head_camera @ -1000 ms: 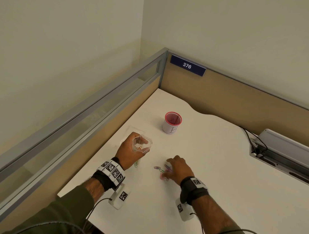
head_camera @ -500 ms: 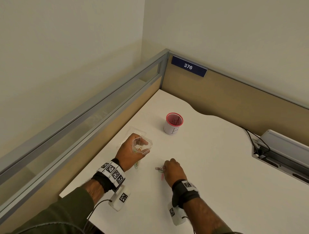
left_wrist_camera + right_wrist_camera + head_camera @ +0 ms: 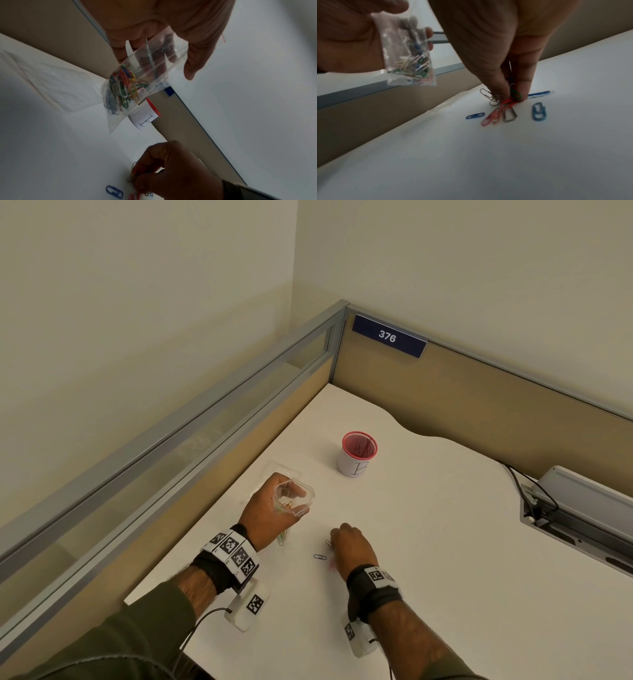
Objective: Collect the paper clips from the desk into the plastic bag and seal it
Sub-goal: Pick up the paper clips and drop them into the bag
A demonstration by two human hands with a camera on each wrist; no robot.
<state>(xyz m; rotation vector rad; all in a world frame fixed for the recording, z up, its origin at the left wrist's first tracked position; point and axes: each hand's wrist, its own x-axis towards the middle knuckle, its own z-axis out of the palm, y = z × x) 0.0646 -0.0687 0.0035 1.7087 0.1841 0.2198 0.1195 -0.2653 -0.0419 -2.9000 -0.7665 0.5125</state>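
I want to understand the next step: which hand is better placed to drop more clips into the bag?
The right hand. Its fingertips already pinch several paper clips on the desk. The left hand is busy: it holds the plastic bag open, above the desk and close by.

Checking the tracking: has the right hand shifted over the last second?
Yes. The right hand slid slightly left: it was below and right of the red-rimmed cup, now below and just left of it.

open clear bag (image 3: 137,75) holding clips, loose clips (image 3: 508,115) on desk
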